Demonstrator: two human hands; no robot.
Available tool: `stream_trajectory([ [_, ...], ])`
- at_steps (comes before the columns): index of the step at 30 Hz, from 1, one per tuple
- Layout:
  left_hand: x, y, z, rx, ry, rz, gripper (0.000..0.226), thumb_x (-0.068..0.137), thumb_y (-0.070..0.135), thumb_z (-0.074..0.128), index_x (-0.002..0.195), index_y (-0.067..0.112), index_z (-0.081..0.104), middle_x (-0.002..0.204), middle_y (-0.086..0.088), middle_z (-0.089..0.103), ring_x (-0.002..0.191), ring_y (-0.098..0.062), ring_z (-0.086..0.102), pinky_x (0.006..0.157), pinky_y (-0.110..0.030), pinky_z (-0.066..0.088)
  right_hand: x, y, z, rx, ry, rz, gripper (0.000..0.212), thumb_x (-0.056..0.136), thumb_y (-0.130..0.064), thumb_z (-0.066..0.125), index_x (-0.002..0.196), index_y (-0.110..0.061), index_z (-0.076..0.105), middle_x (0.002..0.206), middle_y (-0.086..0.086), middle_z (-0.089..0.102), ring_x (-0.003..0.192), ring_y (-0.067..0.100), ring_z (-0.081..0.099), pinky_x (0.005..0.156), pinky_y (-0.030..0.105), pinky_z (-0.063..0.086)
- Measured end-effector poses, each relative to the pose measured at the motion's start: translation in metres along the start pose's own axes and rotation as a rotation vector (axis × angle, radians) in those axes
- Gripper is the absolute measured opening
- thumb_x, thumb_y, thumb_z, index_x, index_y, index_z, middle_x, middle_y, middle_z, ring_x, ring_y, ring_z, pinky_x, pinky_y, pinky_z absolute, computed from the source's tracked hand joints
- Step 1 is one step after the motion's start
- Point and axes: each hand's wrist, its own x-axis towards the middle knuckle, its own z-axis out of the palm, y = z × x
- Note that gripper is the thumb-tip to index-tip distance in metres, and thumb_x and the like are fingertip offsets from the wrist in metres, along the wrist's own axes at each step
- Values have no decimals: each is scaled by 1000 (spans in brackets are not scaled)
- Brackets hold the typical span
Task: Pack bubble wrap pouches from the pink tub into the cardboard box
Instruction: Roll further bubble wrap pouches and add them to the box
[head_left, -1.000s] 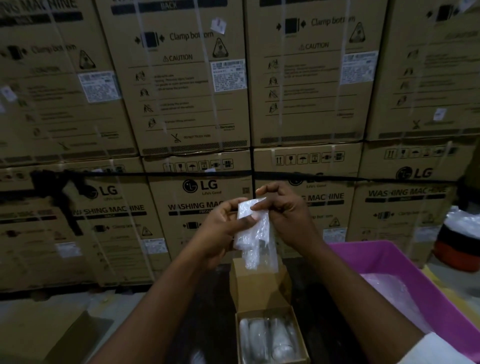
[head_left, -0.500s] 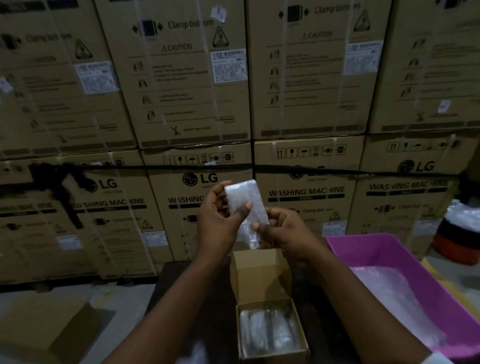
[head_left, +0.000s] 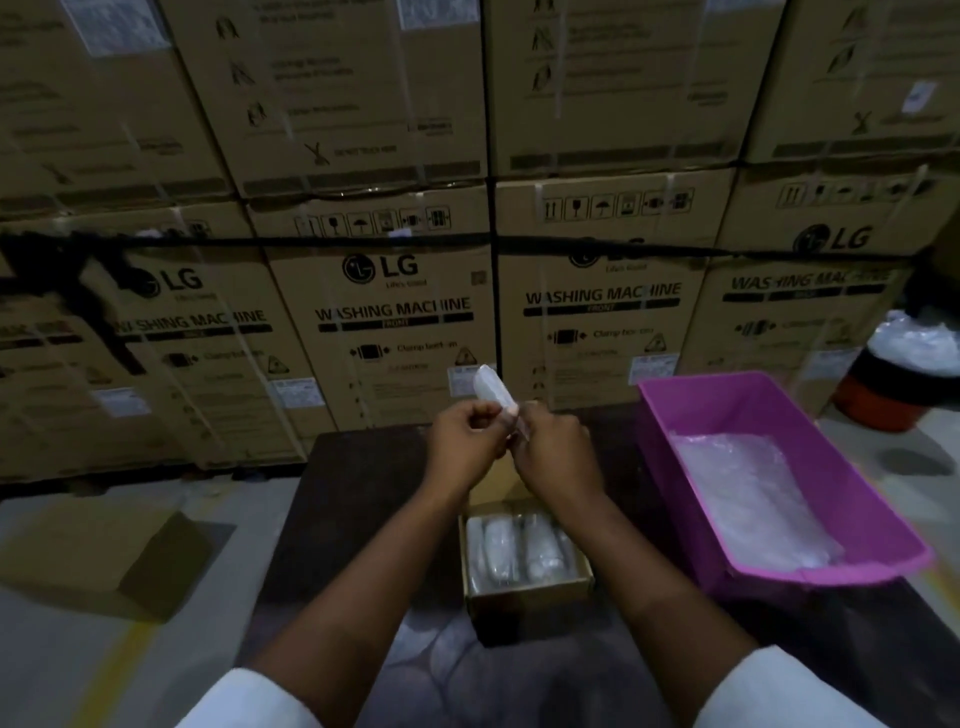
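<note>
Rolled bubble wrap pouch (head_left: 492, 391) (clear, upright) above half-filled cardboard box (head_left: 524, 587).

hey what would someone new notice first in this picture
Both hands meet at the centre, pinching a rolled bubble wrap pouch above a small cardboard box already holding several pouches. A bright pink tub with more bubble wrap sits to the right, and a wall of washing machine cartons fills the background.
</note>
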Motion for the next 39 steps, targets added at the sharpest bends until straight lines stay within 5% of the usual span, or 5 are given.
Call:
stream_trajectory([
  [10,-15,-114,12,-17,10,-366,17,91,14,62,86,2,72,78,-18,69,72,-24,64,66,-34,53,-60,43,73,-11,-452,175,66,76,-35,36,140,-17,37,114,9,63,109,28,59,89,39,47],
  [14,-21,-142,15,-3,13,-411,17,91,16,64,83,4,72,72,-13,66,67,-21,59,59,-28,46,-70,59,87,-27,-601,212,59,84,-34,40,141,-22,37,123,6,62,118,24,53,106,41,38],
  [22,-4,-175,18,88,105,-474,27,90,3,58,70,19,69,74,-13,69,61,-21,58,61,-31,46,-53,71,89,-34,-578,249,41,91,-25,46,130,-16,55,125,17,61,123,31,50,109,39,33],
  [34,-5,-177,21,239,123,-434,15,81,11,70,86,21,60,93,-8,70,82,-29,69,75,-44,58,-13,87,100,-16,-560,315,41,92,-24,55,130,-7,58,129,12,61,118,28,56,95,28,43],
  [39,-11,-172,17,357,37,-319,14,84,6,65,95,14,69,95,-4,71,83,-19,67,72,-27,53,-8,86,104,-12,-595,377,40,87,-34,62,108,0,64,98,18,70,84,32,68,78,41,56],
])
